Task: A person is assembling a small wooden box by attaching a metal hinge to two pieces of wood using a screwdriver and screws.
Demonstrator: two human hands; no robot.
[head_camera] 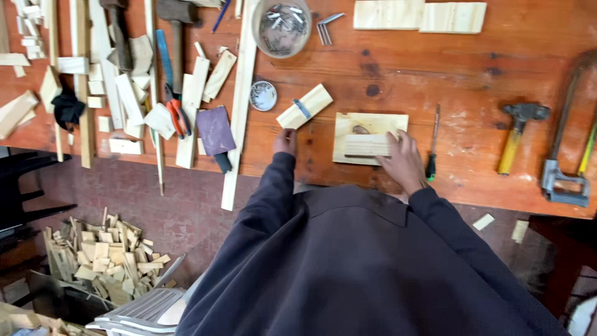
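Slat (367, 145) under right hand (403, 163), apparently pressed onto wooden board (348, 124).

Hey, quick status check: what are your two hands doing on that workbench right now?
Left hand touching small wood block. Right hand pressing ridged wood strip onto square board. Screwdriver lies just right of it.

Reddish-brown wooden workbench (435, 74) filling the upper half of the frame, worn and stained with dark knots. Below its edge, dull red brick-patterned floor (180, 199), with a heap of pale wood offcuts (106, 258) at lower left. Dark chair frame (22, 186) at left edge; even, soft light throughout.
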